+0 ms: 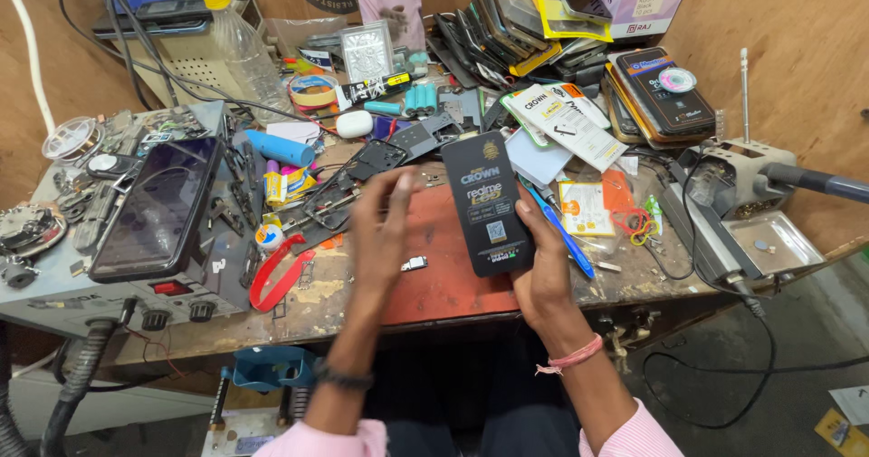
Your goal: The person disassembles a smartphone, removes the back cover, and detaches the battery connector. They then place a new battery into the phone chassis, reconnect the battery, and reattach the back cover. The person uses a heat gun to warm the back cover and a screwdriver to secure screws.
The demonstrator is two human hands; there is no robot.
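Phone (154, 208) at 9 o'clock on a box. Left hand (380, 231) open, fingers spread, apparently touching nothing. Right hand (543, 271) grips black battery pack (486, 204) above red mat (444, 276), centre tabletop (299, 317). Loose one-hand grip: pack could slip onto small metal part (414, 263).

Cluttered wooden workbench (272, 317) against plywood walls (778, 41), grey floor (815, 330).

Right hand (543, 271) grips black battery pack (486, 204); left hand (380, 231) open beside it.

Phone (156, 211) left of mat (444, 276)
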